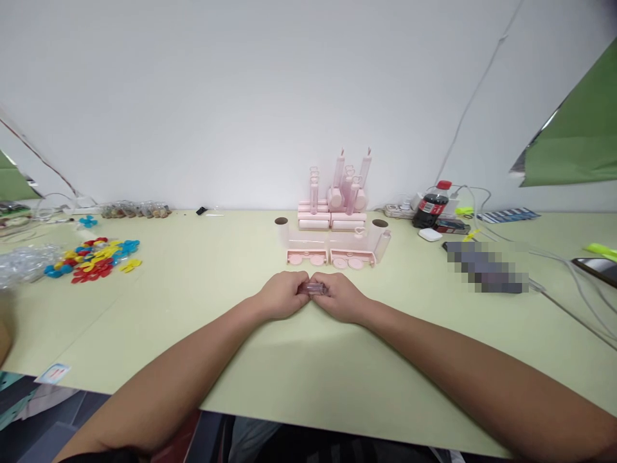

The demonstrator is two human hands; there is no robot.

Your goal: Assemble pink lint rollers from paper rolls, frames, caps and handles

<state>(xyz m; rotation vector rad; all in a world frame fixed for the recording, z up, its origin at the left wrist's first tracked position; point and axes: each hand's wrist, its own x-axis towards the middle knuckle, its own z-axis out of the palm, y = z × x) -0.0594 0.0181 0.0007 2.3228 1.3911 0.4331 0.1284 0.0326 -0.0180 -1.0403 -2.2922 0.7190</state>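
Note:
My left hand [282, 294] and my right hand [340, 297] rest together on the pale green table [193, 321], knuckles up. Both are closed on a small pink plastic piece [312, 289] held between them. Just beyond them stands a pile of pink plastic parts [335, 215]: flat blocks stacked at the back, tall tubes and spires on top, and two wheeled bases [330, 258] in front. Pink cylinders with dark openings [379, 225] flank the pile.
Red, yellow and blue plastic pieces [96, 258] lie at the left beside clear bags [24, 263]. At the right are a cola bottle [431, 207], a power strip, cables, a blurred dark object [486, 273] and a phone [598, 267]. Green cloth [578, 138] hangs at the right.

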